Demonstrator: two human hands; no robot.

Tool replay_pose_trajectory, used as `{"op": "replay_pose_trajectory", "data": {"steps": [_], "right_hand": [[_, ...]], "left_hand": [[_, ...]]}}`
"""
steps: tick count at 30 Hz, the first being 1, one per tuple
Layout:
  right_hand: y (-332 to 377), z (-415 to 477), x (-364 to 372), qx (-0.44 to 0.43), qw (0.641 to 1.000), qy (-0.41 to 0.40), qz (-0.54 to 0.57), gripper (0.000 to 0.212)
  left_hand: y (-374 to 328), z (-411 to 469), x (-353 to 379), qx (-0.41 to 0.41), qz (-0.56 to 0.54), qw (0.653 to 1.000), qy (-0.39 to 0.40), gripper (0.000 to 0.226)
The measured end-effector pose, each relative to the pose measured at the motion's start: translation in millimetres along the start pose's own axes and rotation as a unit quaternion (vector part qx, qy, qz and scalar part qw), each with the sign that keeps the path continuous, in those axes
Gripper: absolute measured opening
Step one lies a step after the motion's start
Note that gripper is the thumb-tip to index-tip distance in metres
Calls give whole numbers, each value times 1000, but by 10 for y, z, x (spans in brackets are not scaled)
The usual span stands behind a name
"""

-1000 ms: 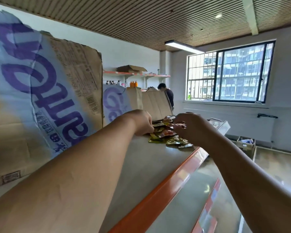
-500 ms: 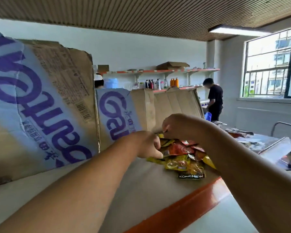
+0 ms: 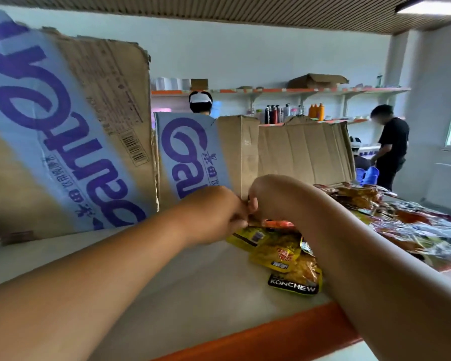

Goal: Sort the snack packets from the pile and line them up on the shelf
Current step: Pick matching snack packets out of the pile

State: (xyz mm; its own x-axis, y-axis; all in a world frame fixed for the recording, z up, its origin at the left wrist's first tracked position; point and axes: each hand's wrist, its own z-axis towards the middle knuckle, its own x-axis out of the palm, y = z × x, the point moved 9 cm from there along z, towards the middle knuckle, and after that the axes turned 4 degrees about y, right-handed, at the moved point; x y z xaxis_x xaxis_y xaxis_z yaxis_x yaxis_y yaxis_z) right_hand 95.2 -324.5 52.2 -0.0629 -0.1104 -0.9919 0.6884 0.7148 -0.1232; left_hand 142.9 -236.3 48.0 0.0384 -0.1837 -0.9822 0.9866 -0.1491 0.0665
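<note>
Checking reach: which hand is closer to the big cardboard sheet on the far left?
Left. The left hand is right of the big cardboard sheet; the right hand lies farther right, beyond it.

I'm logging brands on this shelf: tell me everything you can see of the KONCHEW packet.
The KONCHEW packet is glossy yellow film with a black end band lettered white. It lies flat on the pale shelf, the pile's nearest piece, close to the orange front edge. Another yellow packet overlaps its far end; the right forearm hides its right side.
</note>
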Motion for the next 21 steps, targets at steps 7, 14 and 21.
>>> {"op": "replay_pose_trajectory", "data": {"steps": [7, 14, 21], "right_hand": [[-200, -165, -344, 7, 972, -163, 168, 12], [-207, -92, -44, 18, 982, -17, 188, 26], [96, -270, 8, -44, 988, 18, 146, 37]], "left_hand": [[541, -193, -220, -115, -56, 986, 106, 19], [1167, -642, 166, -295, -62, 902, 309, 20], [948, -541, 73, -260, -65, 923, 277, 52]]}}
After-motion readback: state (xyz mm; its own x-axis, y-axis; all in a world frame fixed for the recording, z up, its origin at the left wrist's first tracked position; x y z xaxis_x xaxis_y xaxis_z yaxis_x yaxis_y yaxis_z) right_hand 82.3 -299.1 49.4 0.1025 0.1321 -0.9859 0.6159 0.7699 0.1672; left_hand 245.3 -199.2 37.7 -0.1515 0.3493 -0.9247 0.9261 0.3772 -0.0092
